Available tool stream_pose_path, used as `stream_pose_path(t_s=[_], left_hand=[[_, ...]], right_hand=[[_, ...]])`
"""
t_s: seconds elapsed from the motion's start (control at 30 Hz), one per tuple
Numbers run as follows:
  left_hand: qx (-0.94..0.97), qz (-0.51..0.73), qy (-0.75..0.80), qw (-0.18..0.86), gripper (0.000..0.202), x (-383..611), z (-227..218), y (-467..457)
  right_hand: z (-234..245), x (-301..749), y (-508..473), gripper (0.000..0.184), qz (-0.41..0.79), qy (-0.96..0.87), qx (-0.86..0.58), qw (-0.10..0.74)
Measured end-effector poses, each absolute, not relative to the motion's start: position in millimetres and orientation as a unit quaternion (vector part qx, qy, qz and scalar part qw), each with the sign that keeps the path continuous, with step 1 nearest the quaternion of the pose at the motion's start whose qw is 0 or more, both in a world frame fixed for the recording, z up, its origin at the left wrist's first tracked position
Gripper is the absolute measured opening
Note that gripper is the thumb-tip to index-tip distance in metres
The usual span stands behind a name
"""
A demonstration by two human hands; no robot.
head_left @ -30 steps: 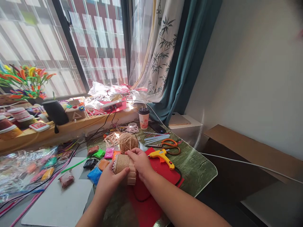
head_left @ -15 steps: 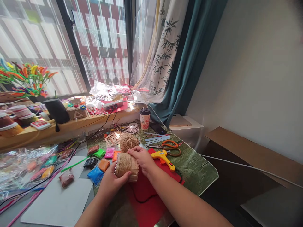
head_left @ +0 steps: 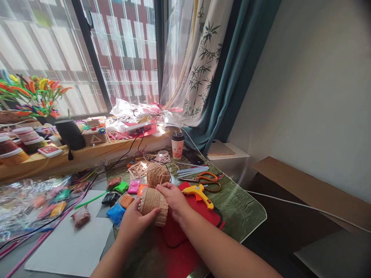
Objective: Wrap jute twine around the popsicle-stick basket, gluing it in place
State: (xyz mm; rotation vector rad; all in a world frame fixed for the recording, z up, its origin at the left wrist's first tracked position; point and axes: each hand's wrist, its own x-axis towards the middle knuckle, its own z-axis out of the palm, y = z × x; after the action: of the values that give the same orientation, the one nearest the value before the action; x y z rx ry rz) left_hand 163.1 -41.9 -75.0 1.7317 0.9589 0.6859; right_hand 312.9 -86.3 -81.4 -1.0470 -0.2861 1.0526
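A small cylinder wrapped in jute twine (head_left: pixel 153 205), with popsicle sticks showing at its lower end, is held over the red felt sheet (head_left: pixel 185 235). My left hand (head_left: pixel 133 222) grips it from the left and below. My right hand (head_left: pixel 173 197) presses on its right side, fingers curled at the twine. A ball of jute twine (head_left: pixel 157 174) sits on the table just behind the cylinder.
A yellow glue gun (head_left: pixel 199 192) and orange scissors (head_left: pixel 207 179) lie to the right. Coloured clay packets (head_left: pixel 121 195) lie to the left, by a white sheet (head_left: pixel 72 243). A paper cup (head_left: pixel 177 146) and phone (head_left: pixel 193 156) stand further back. The windowsill (head_left: pixel 72 156) is cluttered.
The cylinder and both hands have shifted slightly; my grip on it stays. The camera has tilted a little.
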Motion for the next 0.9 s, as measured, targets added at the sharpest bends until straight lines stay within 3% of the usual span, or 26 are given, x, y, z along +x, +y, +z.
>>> stream_pose_path(t_s=[0.2, 0.37, 0.53, 0.6, 0.77, 0.9], left_hand=[[0.728, 0.332, 0.336, 0.497, 0.054, 159, -88, -44], [0.742, 0.300, 0.320, 0.507, 0.062, 161, -87, -37], [0.672, 0.299, 0.330, 0.592, 0.067, 167, -77, -36], [0.673, 0.297, 0.364, 0.571, 0.065, 168, -73, -38], [0.697, 0.295, 0.394, 0.521, 0.060, 168, -73, -44], [0.681, 0.346, 0.354, 0.540, 0.062, 168, -84, -46]], right_hand=[[-66, 311, -97, 0.049, 0.522, -0.084, -0.404, 0.746], [-70, 316, -99, 0.046, 0.439, -0.156, -0.436, 0.770], [-87, 313, -99, 0.035, 0.341, -0.260, -0.487, 0.761], [-91, 310, -100, 0.030, 0.329, -0.283, -0.482, 0.761], [-81, 310, -102, 0.033, 0.387, -0.264, -0.464, 0.752], [-72, 314, -98, 0.039, 0.436, -0.206, -0.449, 0.752]])
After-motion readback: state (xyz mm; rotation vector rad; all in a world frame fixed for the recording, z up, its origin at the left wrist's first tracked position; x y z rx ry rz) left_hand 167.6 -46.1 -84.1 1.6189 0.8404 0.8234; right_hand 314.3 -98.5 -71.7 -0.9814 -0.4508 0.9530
